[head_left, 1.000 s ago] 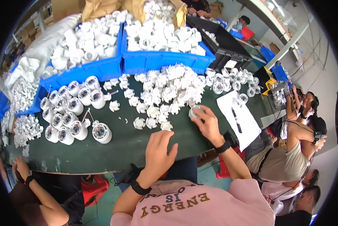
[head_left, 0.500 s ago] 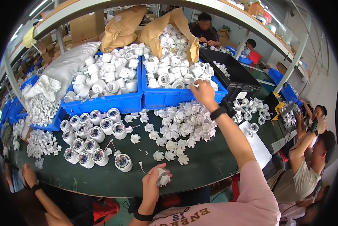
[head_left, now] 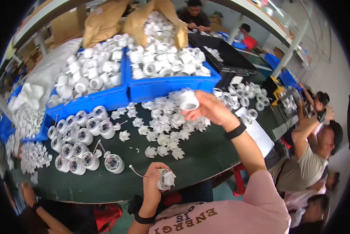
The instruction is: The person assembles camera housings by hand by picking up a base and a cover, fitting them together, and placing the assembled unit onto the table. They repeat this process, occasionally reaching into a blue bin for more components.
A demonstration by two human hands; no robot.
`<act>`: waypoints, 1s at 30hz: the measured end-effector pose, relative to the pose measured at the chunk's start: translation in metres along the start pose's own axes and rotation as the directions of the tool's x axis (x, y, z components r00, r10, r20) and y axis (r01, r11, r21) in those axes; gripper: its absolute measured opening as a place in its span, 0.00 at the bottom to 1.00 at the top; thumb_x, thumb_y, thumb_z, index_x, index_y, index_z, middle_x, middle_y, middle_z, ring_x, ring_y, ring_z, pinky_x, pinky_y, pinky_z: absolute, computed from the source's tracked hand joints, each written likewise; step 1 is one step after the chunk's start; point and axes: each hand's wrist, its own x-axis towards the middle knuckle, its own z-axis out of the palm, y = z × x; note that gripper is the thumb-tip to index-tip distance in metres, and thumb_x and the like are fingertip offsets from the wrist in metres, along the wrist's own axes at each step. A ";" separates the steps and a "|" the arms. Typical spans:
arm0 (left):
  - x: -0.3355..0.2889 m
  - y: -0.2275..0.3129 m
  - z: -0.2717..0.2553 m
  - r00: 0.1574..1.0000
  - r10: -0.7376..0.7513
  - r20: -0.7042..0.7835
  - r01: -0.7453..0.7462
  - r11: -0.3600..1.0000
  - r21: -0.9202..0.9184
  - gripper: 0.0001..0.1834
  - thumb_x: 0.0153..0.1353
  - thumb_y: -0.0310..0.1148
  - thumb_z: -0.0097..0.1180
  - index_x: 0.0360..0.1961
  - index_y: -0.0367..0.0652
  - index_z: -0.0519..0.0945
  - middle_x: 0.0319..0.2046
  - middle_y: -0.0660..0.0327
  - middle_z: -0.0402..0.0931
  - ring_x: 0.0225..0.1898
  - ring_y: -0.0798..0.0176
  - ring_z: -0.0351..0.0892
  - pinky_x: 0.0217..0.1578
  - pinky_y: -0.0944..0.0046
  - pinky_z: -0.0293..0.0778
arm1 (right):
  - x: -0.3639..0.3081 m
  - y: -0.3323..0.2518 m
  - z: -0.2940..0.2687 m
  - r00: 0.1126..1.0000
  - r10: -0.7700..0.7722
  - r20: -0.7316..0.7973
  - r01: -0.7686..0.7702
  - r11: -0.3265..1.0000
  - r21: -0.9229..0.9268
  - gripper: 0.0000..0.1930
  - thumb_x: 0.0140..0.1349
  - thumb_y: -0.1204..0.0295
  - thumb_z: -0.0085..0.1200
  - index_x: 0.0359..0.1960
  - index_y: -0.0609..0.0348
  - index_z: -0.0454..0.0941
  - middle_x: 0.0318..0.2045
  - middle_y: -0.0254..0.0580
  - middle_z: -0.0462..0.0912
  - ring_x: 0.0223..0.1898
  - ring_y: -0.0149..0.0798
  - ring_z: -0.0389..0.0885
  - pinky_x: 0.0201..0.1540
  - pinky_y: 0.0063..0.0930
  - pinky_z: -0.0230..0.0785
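A white cup-shaped housing [head_left: 189,100] is gripped by the right hand [head_left: 208,109] above loose white parts [head_left: 165,128] at mid-table. A wired white fitting [head_left: 165,179] is clasped by the left hand [head_left: 153,183] at the near edge of the green tabletop [head_left: 206,152]. Blue bins [head_left: 159,87] line the far edge.

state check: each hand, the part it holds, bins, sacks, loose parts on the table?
left hand: closed on small white finned part, wire trailing left
right hand: raised, gripping white cup housing, open end facing camera
blue bins: heaped full
brown sacks: open
assembled housings: grouped upright on green table
loose finned parts: scattered
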 end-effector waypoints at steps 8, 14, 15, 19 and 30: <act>-0.028 -0.026 0.034 0.988 0.124 0.088 -0.141 0.963 0.230 0.14 0.67 0.34 0.39 0.46 0.36 0.72 0.33 0.59 0.75 0.32 0.69 0.75 0.33 0.71 0.70 | -0.135 0.062 0.081 0.998 -0.039 0.045 0.059 0.786 -0.616 0.18 0.62 0.59 0.57 0.41 0.60 0.67 0.18 0.41 0.70 0.21 0.33 0.73 0.23 0.31 0.60; -0.035 -0.030 0.050 0.916 0.123 0.383 -0.338 0.751 0.568 0.12 0.69 0.33 0.44 0.31 0.35 0.67 0.21 0.63 0.57 0.23 0.69 0.54 0.23 0.66 0.55 | -0.173 0.085 0.099 0.939 -0.112 -0.325 -0.026 0.920 -0.391 0.19 0.64 0.57 0.54 0.43 0.59 0.66 0.25 0.43 0.77 0.25 0.36 0.78 0.26 0.30 0.68; -0.035 -0.030 0.049 0.915 0.127 0.383 -0.341 0.750 0.567 0.12 0.69 0.33 0.44 0.31 0.35 0.67 0.21 0.63 0.57 0.23 0.69 0.54 0.23 0.66 0.55 | -0.172 0.086 0.102 0.940 -0.115 -0.322 -0.023 0.919 -0.394 0.19 0.64 0.57 0.54 0.43 0.59 0.66 0.25 0.43 0.77 0.25 0.36 0.78 0.26 0.30 0.68; -0.036 -0.022 0.043 0.925 0.110 0.364 -0.325 0.726 0.606 0.11 0.68 0.32 0.44 0.32 0.36 0.70 0.23 0.62 0.61 0.24 0.68 0.58 0.25 0.66 0.58 | -0.167 0.088 0.108 0.963 0.050 -0.263 -0.048 0.999 0.012 0.18 0.66 0.60 0.53 0.50 0.58 0.67 0.37 0.37 0.74 0.29 0.26 0.77 0.32 0.19 0.72; -0.018 -0.034 0.031 0.980 0.197 0.011 -0.182 0.882 0.435 0.17 0.70 0.36 0.39 0.41 0.33 0.74 0.35 0.57 0.74 0.35 0.65 0.72 0.37 0.65 0.70 | -0.164 0.090 0.128 0.913 -0.403 -0.061 0.333 0.823 -0.460 0.30 0.54 0.77 0.60 0.61 0.56 0.65 0.50 0.46 0.70 0.51 0.46 0.72 0.49 0.34 0.70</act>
